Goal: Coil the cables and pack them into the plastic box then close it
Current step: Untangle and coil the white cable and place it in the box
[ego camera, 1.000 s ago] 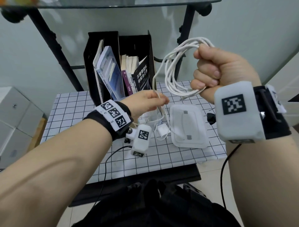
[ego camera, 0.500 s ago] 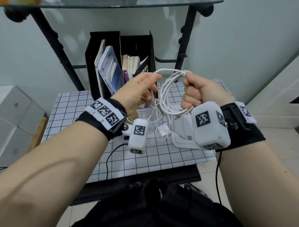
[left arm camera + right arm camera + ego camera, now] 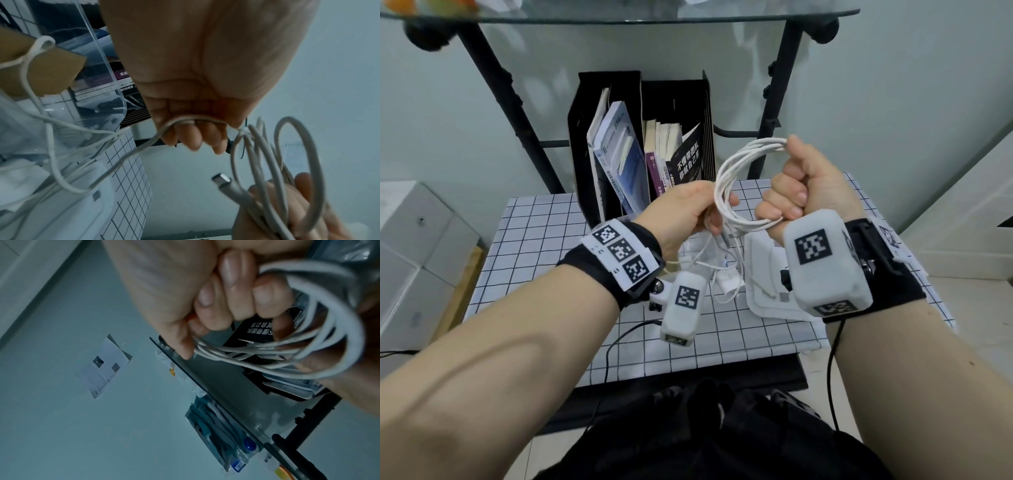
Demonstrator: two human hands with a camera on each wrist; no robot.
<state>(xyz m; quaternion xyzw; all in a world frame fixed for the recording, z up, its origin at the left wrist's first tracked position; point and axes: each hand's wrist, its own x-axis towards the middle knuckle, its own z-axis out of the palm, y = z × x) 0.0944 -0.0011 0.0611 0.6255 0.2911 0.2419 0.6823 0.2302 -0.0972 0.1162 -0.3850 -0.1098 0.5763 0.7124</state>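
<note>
A white cable coil (image 3: 732,168) hangs in the air above the checked table (image 3: 544,240). My right hand (image 3: 804,192) grips one side of the coil (image 3: 308,347) in a fist. My left hand (image 3: 688,209) curls round a loose strand (image 3: 144,146) on the coil's left side; that strand trails down to the table. The cable's plug end (image 3: 222,178) sticks out beside the right hand (image 3: 287,211). The clear plastic box (image 3: 98,78) stands under the left hand, mostly hidden in the head view. Its white lid (image 3: 760,284) lies flat to the right.
More white cable and a white charger (image 3: 727,282) lie tangled by the box. A black file holder with books (image 3: 640,150) stands at the table's back. Black frame legs (image 3: 774,102) carry a glass shelf overhead. Brown cardboard (image 3: 41,65) shows near the box.
The right hand came down from high up with the coil and now holds steady. The left hand rose to the coil's top, then slid down its left side along the strand.
</note>
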